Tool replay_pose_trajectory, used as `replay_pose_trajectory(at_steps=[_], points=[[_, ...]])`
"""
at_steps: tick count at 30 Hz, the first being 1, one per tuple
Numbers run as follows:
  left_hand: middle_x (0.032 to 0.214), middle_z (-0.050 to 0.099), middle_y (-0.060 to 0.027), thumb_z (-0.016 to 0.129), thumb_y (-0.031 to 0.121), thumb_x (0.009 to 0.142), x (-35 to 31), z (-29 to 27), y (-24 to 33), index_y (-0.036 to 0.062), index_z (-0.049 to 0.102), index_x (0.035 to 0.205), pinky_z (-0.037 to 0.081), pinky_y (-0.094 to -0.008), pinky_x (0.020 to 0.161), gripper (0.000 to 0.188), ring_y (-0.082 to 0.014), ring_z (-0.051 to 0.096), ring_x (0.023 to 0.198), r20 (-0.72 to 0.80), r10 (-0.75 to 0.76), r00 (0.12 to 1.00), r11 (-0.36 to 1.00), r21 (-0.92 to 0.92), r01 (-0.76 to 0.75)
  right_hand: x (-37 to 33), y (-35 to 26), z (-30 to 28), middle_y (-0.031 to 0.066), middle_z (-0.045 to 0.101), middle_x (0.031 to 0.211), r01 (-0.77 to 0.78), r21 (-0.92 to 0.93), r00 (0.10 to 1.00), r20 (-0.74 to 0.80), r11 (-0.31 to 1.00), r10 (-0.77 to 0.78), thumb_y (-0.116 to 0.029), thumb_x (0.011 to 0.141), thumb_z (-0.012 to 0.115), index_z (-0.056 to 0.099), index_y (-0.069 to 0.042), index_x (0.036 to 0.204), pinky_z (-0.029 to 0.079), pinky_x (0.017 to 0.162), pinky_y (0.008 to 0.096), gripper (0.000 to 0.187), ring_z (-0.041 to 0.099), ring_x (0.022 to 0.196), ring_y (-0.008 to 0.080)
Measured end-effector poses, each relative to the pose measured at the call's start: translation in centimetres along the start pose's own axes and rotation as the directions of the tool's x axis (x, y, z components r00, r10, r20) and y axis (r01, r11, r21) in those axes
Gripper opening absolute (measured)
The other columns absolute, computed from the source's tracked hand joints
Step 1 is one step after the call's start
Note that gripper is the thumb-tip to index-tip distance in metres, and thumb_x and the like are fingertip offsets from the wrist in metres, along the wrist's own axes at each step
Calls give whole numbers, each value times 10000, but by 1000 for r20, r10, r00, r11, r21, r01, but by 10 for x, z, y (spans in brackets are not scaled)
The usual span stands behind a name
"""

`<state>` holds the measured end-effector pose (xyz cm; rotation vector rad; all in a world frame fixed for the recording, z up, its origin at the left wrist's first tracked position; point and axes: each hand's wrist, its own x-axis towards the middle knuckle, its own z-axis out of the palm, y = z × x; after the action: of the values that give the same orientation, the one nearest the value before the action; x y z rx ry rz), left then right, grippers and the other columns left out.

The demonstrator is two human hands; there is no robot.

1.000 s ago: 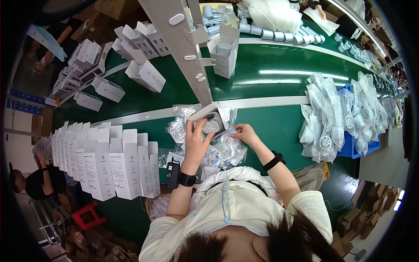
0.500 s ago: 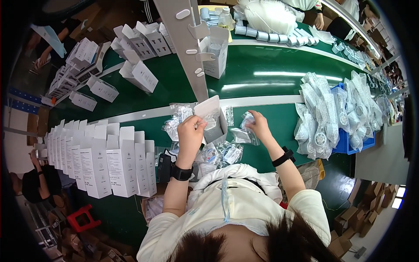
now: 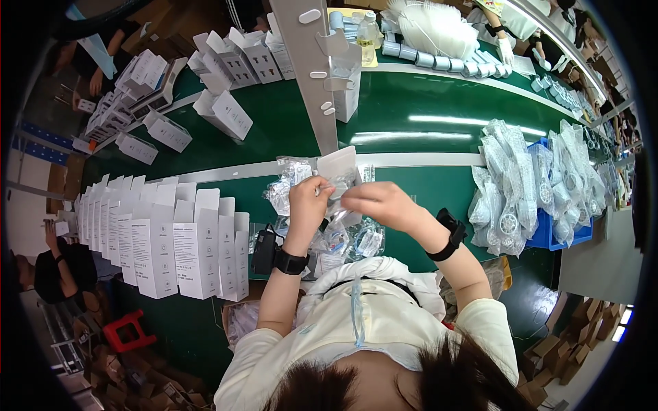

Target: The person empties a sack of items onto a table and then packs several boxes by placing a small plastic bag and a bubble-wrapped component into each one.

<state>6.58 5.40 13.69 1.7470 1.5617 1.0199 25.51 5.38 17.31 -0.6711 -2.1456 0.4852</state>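
In front of me an open white box (image 3: 337,165) stands with its flap up. My left hand (image 3: 309,205) is closed at the box's left side, pinching a clear plastic bag (image 3: 338,186) at the opening. Just right of it, my right hand (image 3: 386,205) is over the box with its fingers drawn together; whatever they hold is hidden. Clear bags with coiled white and blue cables (image 3: 368,241) lie below my hands. More small clear bags (image 3: 279,194) sit left of the box.
A row of open white boxes (image 3: 195,255) stands at left. Bubble-wrapped parts (image 3: 507,198) fill and surround a blue bin (image 3: 579,233) at right. A grey post (image 3: 308,68) rises ahead. A gloved co-worker's hand (image 3: 506,51) is at the far bench.
My right hand has moved left from beside the box, where it held a small clear bag, to over the opening, close to my left hand. The left hand stays by the box.
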Motion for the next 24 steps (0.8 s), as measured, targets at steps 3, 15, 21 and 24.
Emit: replay_pose_trajectory(at_steps=[3, 15, 21, 24], points=[[605, 583, -75, 671, 71, 676, -1, 3, -6, -5, 604, 729, 363, -260, 476, 115, -117, 454, 477, -27, 21, 999, 1000, -19, -21, 5, 11, 30, 52, 574, 983, 204, -223, 825, 564, 953, -45, -192, 666, 679, 572, -58, 959, 439, 818, 327, 340, 554, 916, 226], [1233, 431, -165, 711, 85, 640, -33, -50, -2, 14, 439, 1144, 372, -375, 907, 577, -312, 441, 1112, -102, 171, 980, 977, 146, -155, -68, 51, 60, 95, 433, 1210, -594, 514, 780, 183, 618, 598, -190, 489, 823, 255, -72, 1317, 282, 999, 348, 1011, 395, 1169, 213], [1412, 154, -143, 806, 231, 464, -104, -196, -58, 103, 193, 1364, 253, -480, 954, 1096, -373, 271, 1200, -402, -216, 890, 198, 874, 443, -51, 117, 2, 86, 420, 1218, -458, 743, 563, -184, 489, 806, -78, 517, 788, 259, -49, 1296, 342, 957, 338, 943, 414, 1139, 202], [1416, 149, -134, 809, 187, 467, -110, -199, -65, 70, 146, 1367, 257, -461, 960, 1123, -350, 253, 1234, -304, -220, 927, 183, 920, 346, -21, 184, -22, 113, 409, 1217, -409, 593, 529, -465, 694, 710, -109, 536, 787, 224, -47, 1306, 353, 944, 348, 956, 424, 1120, 226]])
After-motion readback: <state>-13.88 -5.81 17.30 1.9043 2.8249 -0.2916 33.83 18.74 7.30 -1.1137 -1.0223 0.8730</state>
